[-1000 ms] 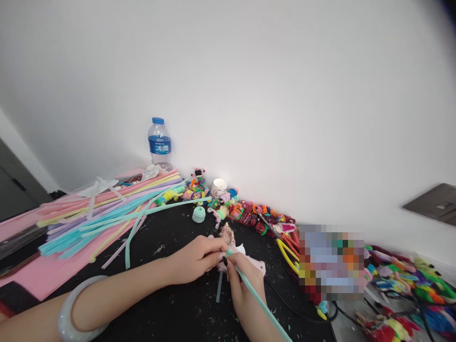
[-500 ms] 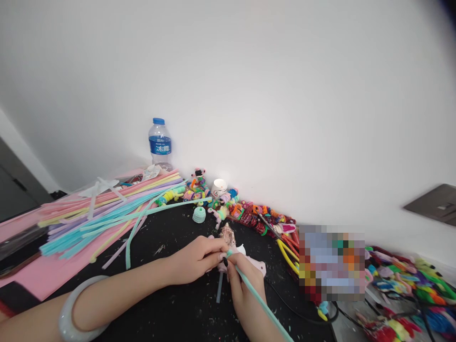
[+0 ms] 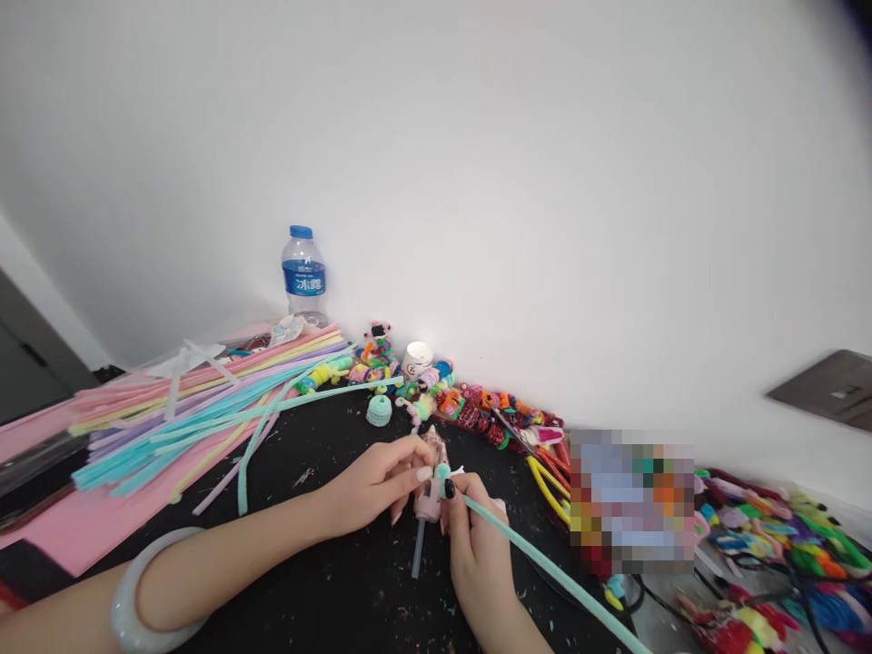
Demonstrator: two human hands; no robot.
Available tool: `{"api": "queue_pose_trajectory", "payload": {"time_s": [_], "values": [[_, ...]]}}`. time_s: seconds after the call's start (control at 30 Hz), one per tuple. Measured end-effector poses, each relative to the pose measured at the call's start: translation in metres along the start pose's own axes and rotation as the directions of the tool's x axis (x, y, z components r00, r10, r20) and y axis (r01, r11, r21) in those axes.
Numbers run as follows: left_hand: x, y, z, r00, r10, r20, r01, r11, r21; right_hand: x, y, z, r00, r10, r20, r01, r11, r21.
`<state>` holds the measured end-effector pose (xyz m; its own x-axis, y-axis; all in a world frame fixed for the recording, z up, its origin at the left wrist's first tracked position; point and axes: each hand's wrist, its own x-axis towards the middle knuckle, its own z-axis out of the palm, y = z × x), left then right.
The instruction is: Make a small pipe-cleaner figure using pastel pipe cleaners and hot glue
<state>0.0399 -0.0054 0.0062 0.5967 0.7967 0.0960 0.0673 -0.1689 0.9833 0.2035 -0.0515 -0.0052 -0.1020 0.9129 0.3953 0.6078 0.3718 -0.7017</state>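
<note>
A mint-green pipe cleaner point(image 3: 555, 570) with a small curled end runs from my right hand point(image 3: 480, 536) down to the lower right. The right thumb, with its dark nail, presses on it just below the curl. My left hand point(image 3: 381, 486) is just left of the curl, fingers loosely bent and apart, with nothing visible in them. Beneath and between the hands lies a pale pink glue gun point(image 3: 428, 502), its stained nozzle pointing away and a translucent glue stick point(image 3: 418, 549) projecting from its back. The right hand partly covers the gun. Beyond it stands a mint-green coiled piece point(image 3: 379, 411).
Left lies a bundle of pastel pipe cleaners point(image 3: 204, 413) on pink sheets point(image 3: 51, 531). A water bottle point(image 3: 303, 277) and a white paper cup point(image 3: 418, 361) stand by the wall. Colourful fuzzy figures point(image 3: 470, 413), scissors point(image 3: 514, 431) and a black cable point(image 3: 579, 595) lie to the right.
My left fingers have come off the mint-green pipe cleaner and moved slightly left. The right hand has shifted a little right and its pipe cleaner has swung right, showing the curled end.
</note>
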Motion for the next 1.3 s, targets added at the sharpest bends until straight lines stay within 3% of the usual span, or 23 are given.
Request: {"api": "queue_pose_trajectory", "payload": {"time_s": [0.13, 0.4, 0.63, 0.83, 1.13, 1.3], "values": [[0.0007, 0.0004, 0.0005, 0.997, 0.05, -0.062, -0.056, 0.993, -0.102, 0.001, -0.0005, -0.0002, 0.999, -0.027, 0.029, 0.027, 1.0, 0.013], [0.003, 0.0008, 0.0017, 0.992, -0.029, -0.125, 0.012, 0.991, -0.136, 0.0023, 0.002, 0.0007, 0.999, -0.029, 0.034, 0.028, 0.999, 0.02], [0.0058, 0.0019, 0.0022, 0.986, -0.079, -0.145, 0.035, 0.958, -0.284, 0.0009, 0.0026, 0.0023, 1.0, 0.023, 0.007, -0.023, 0.993, 0.12], [0.0064, 0.0023, 0.002, 0.986, -0.093, -0.142, 0.045, 0.95, -0.31, 0.0023, 0.0016, 0.0026, 0.998, -0.017, 0.064, 0.007, 0.987, 0.162], [0.0047, 0.0012, 0.0024, 0.985, -0.132, -0.113, 0.086, 0.936, -0.341, 0.0024, 0.0021, 0.0012, 0.998, 0.057, -0.003, -0.056, 0.992, 0.117], [0.0056, 0.0001, 0.0029, 0.993, -0.081, -0.085, 0.045, 0.933, -0.357, 0.0014, 0.0056, 0.0019, 0.996, 0.083, -0.031, -0.079, 0.991, 0.112]]}}
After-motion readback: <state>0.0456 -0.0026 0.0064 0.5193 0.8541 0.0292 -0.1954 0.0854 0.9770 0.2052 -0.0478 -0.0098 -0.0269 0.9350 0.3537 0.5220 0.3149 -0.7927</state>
